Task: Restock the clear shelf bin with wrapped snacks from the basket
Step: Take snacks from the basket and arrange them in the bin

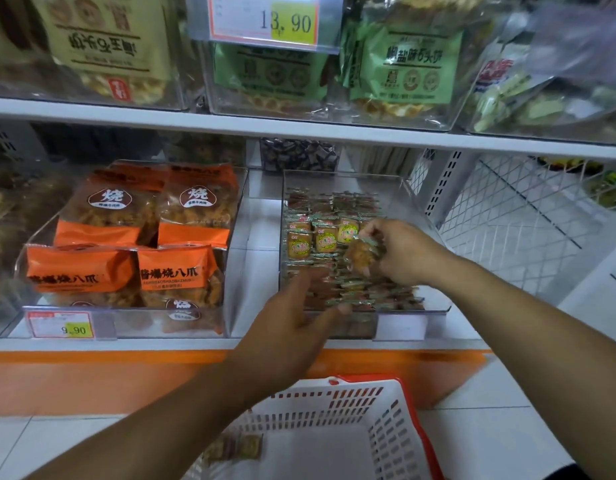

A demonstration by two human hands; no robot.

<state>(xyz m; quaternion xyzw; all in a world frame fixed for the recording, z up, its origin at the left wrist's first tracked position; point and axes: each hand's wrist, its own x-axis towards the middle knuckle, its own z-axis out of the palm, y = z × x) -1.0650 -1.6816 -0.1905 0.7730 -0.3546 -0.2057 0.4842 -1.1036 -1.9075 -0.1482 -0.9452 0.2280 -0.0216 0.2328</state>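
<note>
The clear shelf bin [434, 308] sits on the lower shelf, right of centre, and holds several small wrapped snacks [313, 242] in rows. My right hand [400, 252] is over the bin's middle and pinches one wrapped snack [362, 255] in its fingertips. With fingers spread, my left hand [292, 327] reaches to the bin's front left corner, fingertips at the snacks there; it holds nothing I can see. Below stands the white basket [386, 420] with a red rim, a few wrapped snacks [237, 446] lying on its floor at the left.
A second clear bin [237, 216] with orange snack bags stands left of the target bin. Its front carries a 9.90 price tag [61, 325]. The upper shelf [299, 128] overhangs with more clear bins and a 13.90 tag. A white wire mesh panel [514, 230] is at the right.
</note>
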